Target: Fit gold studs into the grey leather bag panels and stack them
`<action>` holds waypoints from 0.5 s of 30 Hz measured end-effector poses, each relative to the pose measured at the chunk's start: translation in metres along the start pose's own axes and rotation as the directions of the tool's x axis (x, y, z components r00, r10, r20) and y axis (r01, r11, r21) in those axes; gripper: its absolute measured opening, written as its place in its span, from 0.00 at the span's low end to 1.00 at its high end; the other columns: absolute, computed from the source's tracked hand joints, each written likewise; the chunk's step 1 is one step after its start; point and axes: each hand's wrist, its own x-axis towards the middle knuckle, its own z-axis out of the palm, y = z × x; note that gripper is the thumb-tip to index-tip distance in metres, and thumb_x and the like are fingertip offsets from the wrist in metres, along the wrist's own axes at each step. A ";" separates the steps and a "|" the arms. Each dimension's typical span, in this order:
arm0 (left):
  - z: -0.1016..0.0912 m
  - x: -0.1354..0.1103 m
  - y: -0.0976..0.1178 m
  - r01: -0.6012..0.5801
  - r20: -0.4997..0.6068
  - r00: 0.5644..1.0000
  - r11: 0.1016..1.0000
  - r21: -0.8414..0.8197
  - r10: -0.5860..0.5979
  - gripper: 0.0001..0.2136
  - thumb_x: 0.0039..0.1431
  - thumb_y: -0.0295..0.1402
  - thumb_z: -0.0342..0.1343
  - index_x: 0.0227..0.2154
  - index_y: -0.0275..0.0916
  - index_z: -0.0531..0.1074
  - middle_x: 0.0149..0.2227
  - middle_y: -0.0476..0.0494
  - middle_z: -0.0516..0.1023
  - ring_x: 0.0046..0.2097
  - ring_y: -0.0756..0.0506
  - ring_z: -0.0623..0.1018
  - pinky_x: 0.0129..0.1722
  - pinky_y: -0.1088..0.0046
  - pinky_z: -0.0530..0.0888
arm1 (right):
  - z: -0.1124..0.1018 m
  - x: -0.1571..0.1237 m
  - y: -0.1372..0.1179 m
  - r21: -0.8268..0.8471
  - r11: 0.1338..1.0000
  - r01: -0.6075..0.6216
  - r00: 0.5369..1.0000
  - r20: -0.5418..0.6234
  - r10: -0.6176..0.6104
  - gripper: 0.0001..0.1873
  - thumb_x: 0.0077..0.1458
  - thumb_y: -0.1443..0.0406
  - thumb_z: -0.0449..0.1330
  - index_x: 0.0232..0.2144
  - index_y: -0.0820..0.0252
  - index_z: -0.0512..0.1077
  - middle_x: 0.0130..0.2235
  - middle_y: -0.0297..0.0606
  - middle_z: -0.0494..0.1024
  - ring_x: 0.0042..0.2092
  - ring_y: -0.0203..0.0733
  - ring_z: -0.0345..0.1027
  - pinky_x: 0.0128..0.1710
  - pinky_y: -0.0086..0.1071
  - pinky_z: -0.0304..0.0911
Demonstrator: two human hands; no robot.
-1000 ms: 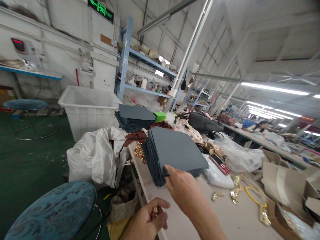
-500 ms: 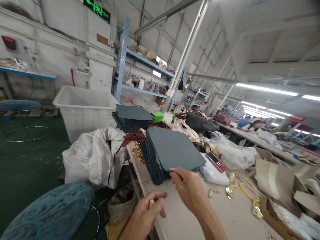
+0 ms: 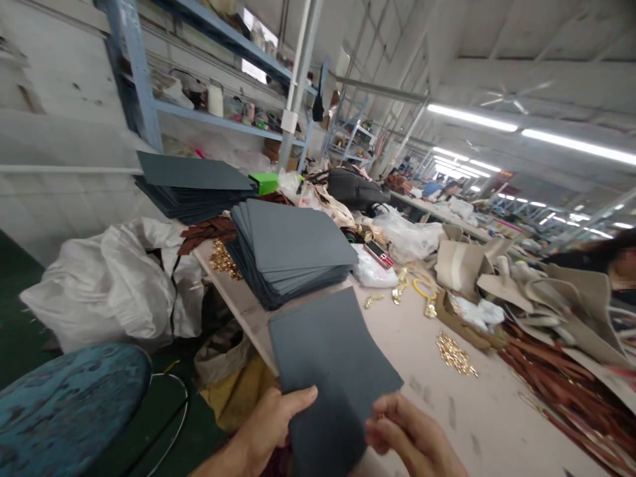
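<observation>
Grey sheet [image 3: 332,344], one: above the worktop [image 3: 422,371], nearer than the stack [image 3: 303,238]; long axis apparently running away from the person. Left hand [image 3: 281,414]: grip pinching left edge, thumb uppermost. Right hand [image 3: 410,427]: beside right edge, fingertips bunched; contents, cannot tell.

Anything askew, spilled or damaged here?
The nearer stack of dark sheets is askew: its edges fan out unevenly. Small gold pieces lie loose on the table beyond the right hand, though perhaps placed there, not spilled. No damage is evident.
</observation>
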 end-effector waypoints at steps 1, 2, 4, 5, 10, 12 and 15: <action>0.004 -0.001 -0.004 0.027 -0.006 1.000 0.999 0.044 -0.026 0.25 0.40 0.49 0.67 0.36 0.34 0.76 0.28 0.45 0.79 0.26 0.48 0.73 0.22 0.77 0.61 | 0.001 -0.002 0.003 0.086 0.995 -0.042 0.998 -0.043 0.046 0.17 0.57 0.49 0.58 0.34 0.56 0.71 0.30 0.39 0.80 0.32 0.42 0.75 0.34 0.35 0.70; 0.008 -0.001 -0.008 0.040 -0.019 0.999 0.996 0.084 -0.038 0.25 0.39 0.49 0.66 0.36 0.34 0.75 0.26 0.47 0.77 0.23 0.50 0.69 0.20 0.78 0.57 | 0.002 -0.002 0.006 0.154 0.986 -0.066 0.994 -0.076 0.078 0.19 0.57 0.48 0.59 0.33 0.58 0.70 0.31 0.40 0.80 0.34 0.42 0.75 0.35 0.34 0.70; 0.013 0.000 -0.015 0.055 -0.032 0.998 0.989 0.135 -0.051 0.25 0.38 0.48 0.66 0.36 0.35 0.74 0.22 0.51 0.73 0.20 0.53 0.63 0.19 0.79 0.51 | 0.008 0.001 0.014 0.201 0.977 -0.072 0.987 -0.128 0.099 0.20 0.54 0.48 0.61 0.31 0.60 0.72 0.32 0.40 0.79 0.35 0.41 0.74 0.34 0.32 0.68; 0.015 0.000 -0.017 0.067 -0.031 0.997 0.987 0.149 -0.063 0.24 0.38 0.48 0.66 0.34 0.35 0.73 0.20 0.53 0.71 0.19 0.54 0.61 0.18 0.79 0.49 | 0.011 0.003 0.017 0.189 0.980 -0.068 0.984 -0.148 0.097 0.19 0.53 0.49 0.62 0.30 0.61 0.73 0.31 0.38 0.78 0.33 0.40 0.72 0.33 0.31 0.67; 0.021 0.000 -0.021 0.087 0.014 0.996 0.990 0.111 -0.089 0.18 0.38 0.43 0.65 0.28 0.35 0.72 0.19 0.54 0.67 0.18 0.55 0.58 0.18 0.79 0.45 | 0.026 0.017 0.029 0.166 0.985 -0.040 0.975 -0.208 0.075 0.14 0.52 0.55 0.64 0.32 0.62 0.78 0.25 0.33 0.75 0.28 0.36 0.68 0.30 0.29 0.64; 0.022 -0.001 -0.020 0.092 0.036 0.995 0.992 0.083 -0.095 0.17 0.38 0.42 0.65 0.28 0.35 0.73 0.19 0.54 0.66 0.19 0.55 0.58 0.18 0.78 0.45 | 0.031 0.022 0.029 0.219 0.973 -0.070 0.980 -0.168 0.108 0.13 0.52 0.57 0.64 0.32 0.63 0.77 0.25 0.34 0.75 0.28 0.37 0.69 0.30 0.30 0.65; 0.023 -0.001 -0.018 0.090 0.034 0.995 0.992 0.089 -0.093 0.16 0.38 0.42 0.65 0.26 0.34 0.73 0.19 0.53 0.67 0.19 0.55 0.58 0.18 0.78 0.45 | 0.035 0.028 0.027 0.274 0.955 -0.115 0.980 -0.128 0.155 0.13 0.50 0.57 0.65 0.29 0.64 0.76 0.23 0.33 0.74 0.26 0.35 0.68 0.28 0.28 0.65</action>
